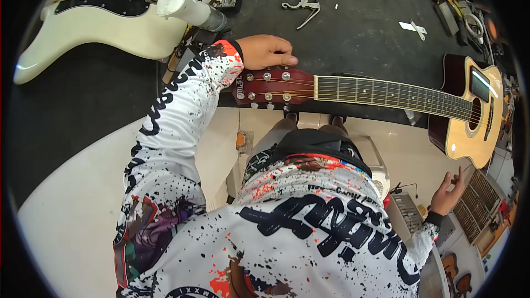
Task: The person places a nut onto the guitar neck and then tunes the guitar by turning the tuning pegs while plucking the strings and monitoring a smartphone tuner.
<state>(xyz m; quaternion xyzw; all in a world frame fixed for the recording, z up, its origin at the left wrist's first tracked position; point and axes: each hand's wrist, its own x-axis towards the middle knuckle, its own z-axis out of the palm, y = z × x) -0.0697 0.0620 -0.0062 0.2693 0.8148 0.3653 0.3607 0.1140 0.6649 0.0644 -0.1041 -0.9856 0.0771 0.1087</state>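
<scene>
- Two hands were at work on one acoustic guitar [397, 96], which lay flat across the near edge of the dark workbench [353, 27], its headstock [270, 85] toward the person's left and its body overhanging the bench on the right
- Nearest, the right hand [448, 192] hung off the bench below the guitar's body, palm up, fingers loosely spread and holding nothing, clear of the wood
- Further in, the left hand [268, 51] rested at the far side of the headstock, fingers curled down over its upper tuning pegs; whether they pinched a peg I could not tell
- Beyond that hand a white tube-like tool [190, 10] lay on the bench
- A capo [302, 6] sat well apart, deeper on the bench
- Farthest left lay a cream electric guitar [105, 16]
</scene>
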